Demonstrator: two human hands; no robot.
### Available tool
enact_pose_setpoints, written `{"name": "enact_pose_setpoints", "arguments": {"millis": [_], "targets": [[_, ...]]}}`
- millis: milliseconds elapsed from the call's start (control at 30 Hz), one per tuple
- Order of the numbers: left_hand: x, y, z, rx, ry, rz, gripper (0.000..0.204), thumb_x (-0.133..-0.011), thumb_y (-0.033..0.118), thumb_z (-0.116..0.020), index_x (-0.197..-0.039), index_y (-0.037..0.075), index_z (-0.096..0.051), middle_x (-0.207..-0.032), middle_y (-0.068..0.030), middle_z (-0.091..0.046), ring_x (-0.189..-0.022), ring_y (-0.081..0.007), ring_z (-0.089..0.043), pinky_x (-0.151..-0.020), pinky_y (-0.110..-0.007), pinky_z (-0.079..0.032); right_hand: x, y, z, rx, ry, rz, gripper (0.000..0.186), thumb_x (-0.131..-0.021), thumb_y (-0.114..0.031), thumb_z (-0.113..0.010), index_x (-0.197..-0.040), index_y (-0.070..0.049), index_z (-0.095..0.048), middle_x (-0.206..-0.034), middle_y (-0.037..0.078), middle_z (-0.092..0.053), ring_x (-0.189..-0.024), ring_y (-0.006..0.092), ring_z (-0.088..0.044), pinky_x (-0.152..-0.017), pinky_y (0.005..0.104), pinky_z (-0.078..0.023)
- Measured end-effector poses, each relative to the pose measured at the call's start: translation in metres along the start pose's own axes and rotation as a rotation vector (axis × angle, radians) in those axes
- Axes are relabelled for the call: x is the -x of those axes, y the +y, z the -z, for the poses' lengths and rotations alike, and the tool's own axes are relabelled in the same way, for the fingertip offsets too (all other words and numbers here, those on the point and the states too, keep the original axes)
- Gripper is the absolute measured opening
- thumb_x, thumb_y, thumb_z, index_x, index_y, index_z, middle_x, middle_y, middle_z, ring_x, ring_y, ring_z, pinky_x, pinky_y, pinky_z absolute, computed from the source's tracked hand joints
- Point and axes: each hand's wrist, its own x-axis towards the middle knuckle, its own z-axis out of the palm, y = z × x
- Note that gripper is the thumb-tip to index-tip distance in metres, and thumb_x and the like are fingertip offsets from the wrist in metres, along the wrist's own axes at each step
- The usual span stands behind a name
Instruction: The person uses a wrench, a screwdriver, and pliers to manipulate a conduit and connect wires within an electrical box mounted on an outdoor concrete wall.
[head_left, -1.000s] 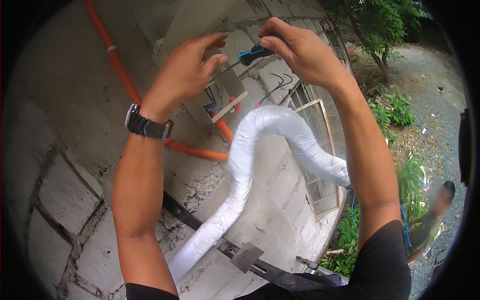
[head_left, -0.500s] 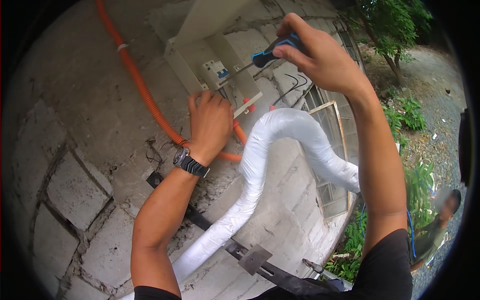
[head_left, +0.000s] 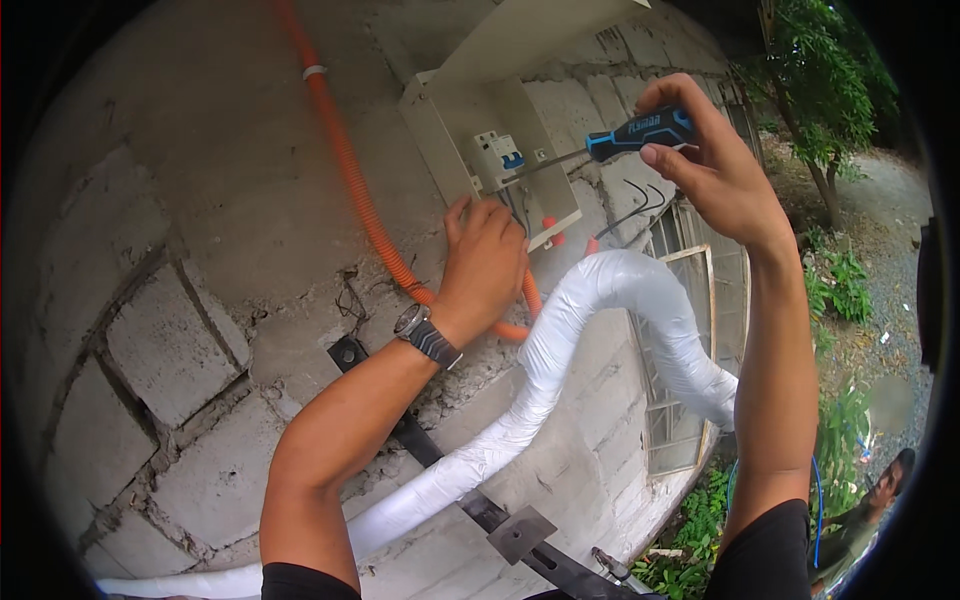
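A beige metal electrical box (head_left: 430, 140) with its lid raised is mounted on the block wall. Inside sits a white circuit breaker (head_left: 497, 157) with blue switches. My right hand (head_left: 725, 185) grips a black and blue screwdriver (head_left: 640, 133), its shaft slanting left to the lower part of the breaker. At the box's lower edge is my left hand (head_left: 482, 265), fingers curled beside the dark wires (head_left: 512, 205); what the fingertips pinch is hidden. A watch is on that wrist.
Orange corrugated conduit (head_left: 345, 150) runs down the wall at left. A white-wrapped pipe (head_left: 545, 370) bends below the box, over a black metal bracket (head_left: 440, 450). Loose black wires (head_left: 640, 205) stick out near a window frame (head_left: 680, 350). Another person (head_left: 865, 520) is at lower right.
The view has shifted, so the box, the wall and both hands appear farther right and lower. Both hands keep their places at the box, with the screwdriver tip still at the breaker.
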Motion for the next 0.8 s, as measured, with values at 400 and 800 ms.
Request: {"name": "enact_pose_setpoints", "arguments": {"millis": [400,800], "targets": [[-0.027,0.010,-0.003,-0.405,-0.237,0.097,0.025,-0.093,0.028,-0.068,-0.083,0.007,-0.076,-0.080,-0.0057,-0.070,-0.101,-0.0253,-0.061,-0.102,-0.055,-0.034,0.000,-0.004,-0.007,0.047,-0.033,0.103,0.031,-0.098,-0.012,-0.071,-0.122,-0.005,-0.054,-0.091,0.010,-0.067,-0.084,0.0232,-0.068,-0.075,0.0336,-0.053],[-0.009,0.003,-0.004,-0.121,-0.069,0.027,0.018,-0.092,0.019,-0.070,-0.081,0.005,-0.073,-0.090,-0.0052,-0.065,-0.105,-0.0227,-0.061,-0.106,-0.061,-0.033,0.001,-0.009,-0.008,-0.021,0.019,-0.167,0.032,-0.096,-0.008,-0.071,-0.123,-0.007,-0.053,-0.105,0.011,-0.066,-0.082,0.0201,-0.066,-0.068,0.0335,-0.052]]}}
